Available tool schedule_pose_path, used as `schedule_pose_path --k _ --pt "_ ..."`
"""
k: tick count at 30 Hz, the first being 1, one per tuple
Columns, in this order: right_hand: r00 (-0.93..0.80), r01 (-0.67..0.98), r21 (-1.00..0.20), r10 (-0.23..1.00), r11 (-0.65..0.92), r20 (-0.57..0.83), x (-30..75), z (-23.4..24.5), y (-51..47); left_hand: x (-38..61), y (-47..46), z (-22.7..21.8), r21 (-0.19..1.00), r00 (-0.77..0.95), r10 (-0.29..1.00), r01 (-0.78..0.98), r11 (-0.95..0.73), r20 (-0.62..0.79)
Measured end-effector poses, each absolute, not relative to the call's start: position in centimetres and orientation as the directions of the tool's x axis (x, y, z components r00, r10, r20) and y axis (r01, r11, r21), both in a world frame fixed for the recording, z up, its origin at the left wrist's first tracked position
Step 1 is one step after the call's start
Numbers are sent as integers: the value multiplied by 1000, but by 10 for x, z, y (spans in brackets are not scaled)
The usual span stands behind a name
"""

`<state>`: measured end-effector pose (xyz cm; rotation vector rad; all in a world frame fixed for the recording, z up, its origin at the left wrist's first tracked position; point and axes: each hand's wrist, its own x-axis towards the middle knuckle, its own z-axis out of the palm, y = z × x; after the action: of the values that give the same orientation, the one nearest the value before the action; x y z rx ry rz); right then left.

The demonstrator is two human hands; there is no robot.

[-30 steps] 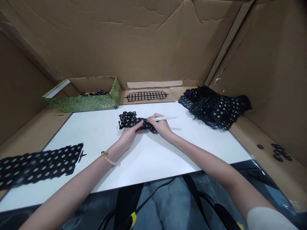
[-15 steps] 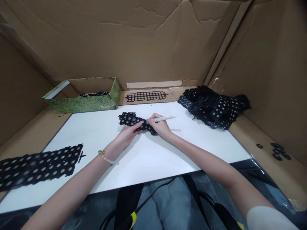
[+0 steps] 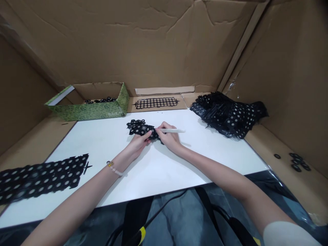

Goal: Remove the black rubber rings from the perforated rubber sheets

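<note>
My left hand (image 3: 139,142) grips a black rubbery sheet with round holes (image 3: 139,128), thumb on top and fingers beneath. Between the fingers of my right hand (image 3: 169,138) is a slim white pen-like tool (image 3: 175,130), its tip end at the sheet's right part and its back end pointing right. That tip is hidden by the fingers. Just past the sheet's far left edge lie several small black rings (image 3: 135,122) on the white tabletop (image 3: 153,171); I cannot tell whether they are joined to it.
At the back left stands a green box (image 3: 102,111) holding black rings. A perforated black sheet (image 3: 156,102) lies on cardboard at the back. Perforated black scraps (image 3: 228,114) are heaped at right; another holed sheet (image 3: 43,177) lies at left. Loose rings (image 3: 297,160) sit far right.
The white tool has turned more level, and its back end has shifted slightly left and down. The held sheet's right end now shows less beneath my right hand.
</note>
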<state>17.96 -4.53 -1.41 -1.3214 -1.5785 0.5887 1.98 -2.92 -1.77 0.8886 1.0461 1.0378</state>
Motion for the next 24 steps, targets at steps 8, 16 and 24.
schedule_pose_path --k 8,16,24 --pt "55 503 -807 921 308 386 178 -16 -46 19 -29 -12 914 203 942 -257 313 -266" --pt "37 486 -799 905 353 423 178 -18 -44 19 -29 -12 916 200 945 -259 307 -259" --pt "13 330 -884 935 331 355 183 -19 -42 24 -33 -8 946 125 964 -197 257 -236"
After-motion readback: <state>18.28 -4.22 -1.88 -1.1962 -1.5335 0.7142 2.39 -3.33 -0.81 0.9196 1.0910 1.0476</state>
